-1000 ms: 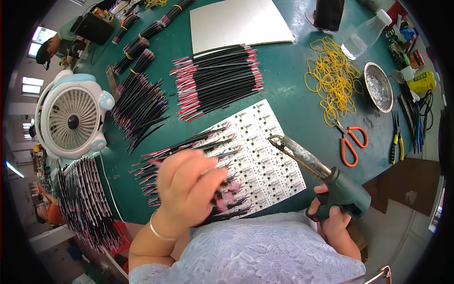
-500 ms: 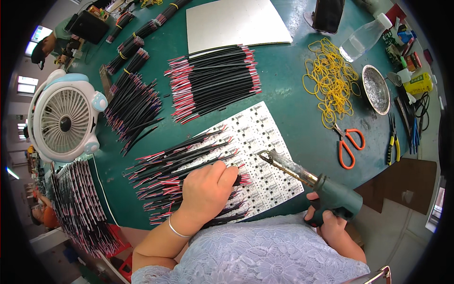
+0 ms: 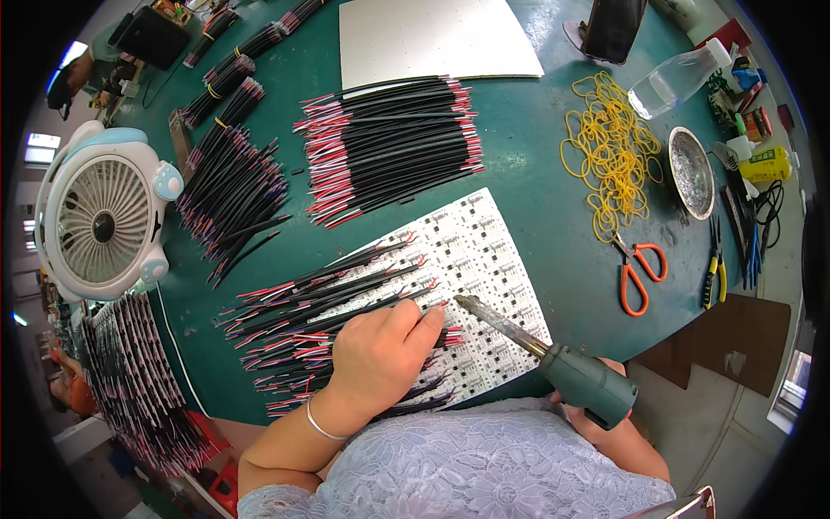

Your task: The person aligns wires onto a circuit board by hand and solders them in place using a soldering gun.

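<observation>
My left hand [image 3: 380, 355] is closed in a pinch over the white circuit board sheet [image 3: 493, 251], its thumb and finger on a black-sleeved wire whose reddish end just shows at the fingertips. Most of that wire is hidden under the hand. In my right hand [image 3: 596, 411] is a dark green soldering gun [image 3: 588, 385], gripped by its handle. The metal tip points left over the sheet, close beside my left fingertips; contact cannot be made out. Several black wires [image 3: 346, 290] with red and white stripped ends lie across the sheet's left part.
Behind lie more black wires [image 3: 406, 143] and a white panel [image 3: 432, 39]. A fan [image 3: 104, 227] and wire bundles [image 3: 233, 182] are on the left. On the right are yellow rubber bands [image 3: 609, 147], a metal bowl [image 3: 692, 173], orange-handled scissors [image 3: 635, 285], pliers [image 3: 715, 268] and a bottle [image 3: 679, 80].
The soldering gun has swung left and turned in my right hand, bringing its tip nearer my left fingertips. My left fingertips have shifted slightly up and right over the sheet.
</observation>
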### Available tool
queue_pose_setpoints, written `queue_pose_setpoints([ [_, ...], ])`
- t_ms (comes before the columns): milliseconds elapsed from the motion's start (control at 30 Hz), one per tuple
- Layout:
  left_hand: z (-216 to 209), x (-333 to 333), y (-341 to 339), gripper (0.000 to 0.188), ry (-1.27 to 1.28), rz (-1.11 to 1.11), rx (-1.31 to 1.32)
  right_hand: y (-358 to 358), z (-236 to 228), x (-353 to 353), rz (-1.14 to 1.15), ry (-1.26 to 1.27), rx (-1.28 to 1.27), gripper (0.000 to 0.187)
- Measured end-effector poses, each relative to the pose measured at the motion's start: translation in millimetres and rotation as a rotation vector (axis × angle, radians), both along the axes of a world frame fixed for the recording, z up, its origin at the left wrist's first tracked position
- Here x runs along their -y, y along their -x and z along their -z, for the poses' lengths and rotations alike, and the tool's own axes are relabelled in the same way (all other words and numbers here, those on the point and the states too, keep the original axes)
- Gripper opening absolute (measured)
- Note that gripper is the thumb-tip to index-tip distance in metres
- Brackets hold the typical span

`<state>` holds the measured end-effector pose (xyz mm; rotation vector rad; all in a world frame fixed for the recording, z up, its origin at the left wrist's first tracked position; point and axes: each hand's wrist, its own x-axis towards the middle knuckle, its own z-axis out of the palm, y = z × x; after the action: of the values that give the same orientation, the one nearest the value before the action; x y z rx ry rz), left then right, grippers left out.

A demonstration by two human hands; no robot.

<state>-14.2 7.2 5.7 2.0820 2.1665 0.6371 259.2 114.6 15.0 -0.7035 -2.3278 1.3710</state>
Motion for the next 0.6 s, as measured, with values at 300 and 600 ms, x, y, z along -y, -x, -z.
queue_pose_setpoints([
  [300,-3.0,-0.6,2.3,0.021,0.034,0.018,-0.026,7.2,-1.7,1.6,0.002,-0.005,0.04,0.022],
  [600,-0.3,-0.9,0.5,0.027,0.012,-0.016,0.014,1.0,0.1,-0.4,-0.011,0.0,0.053,0.025],
])
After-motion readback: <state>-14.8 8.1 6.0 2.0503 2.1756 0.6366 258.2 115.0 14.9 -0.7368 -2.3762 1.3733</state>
